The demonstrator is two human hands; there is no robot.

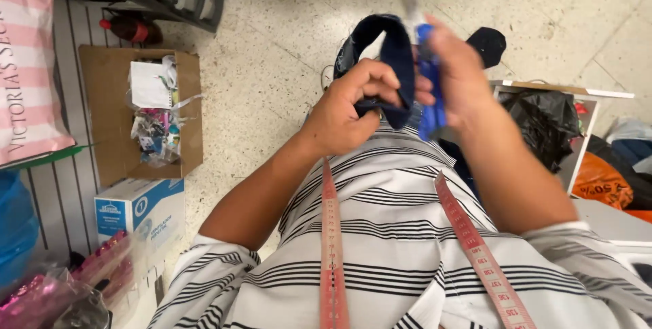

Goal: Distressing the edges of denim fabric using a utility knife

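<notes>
The left hand [350,108] pinches a dark navy fabric strip [397,57], its grip clamped on the lower end. The right hand [455,74] closes its grip around a blue tool [429,78] beside the strip.

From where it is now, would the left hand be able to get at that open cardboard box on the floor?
Probably not right away. The left hand is busy gripping the dark blue cloth in front of the chest, and the cardboard box sits well off to the side, down on the floor.

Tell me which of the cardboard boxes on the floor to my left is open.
The brown cardboard box, lying open with a notepad and small clutter inside. The white and blue box just below it in the view is closed.
</notes>
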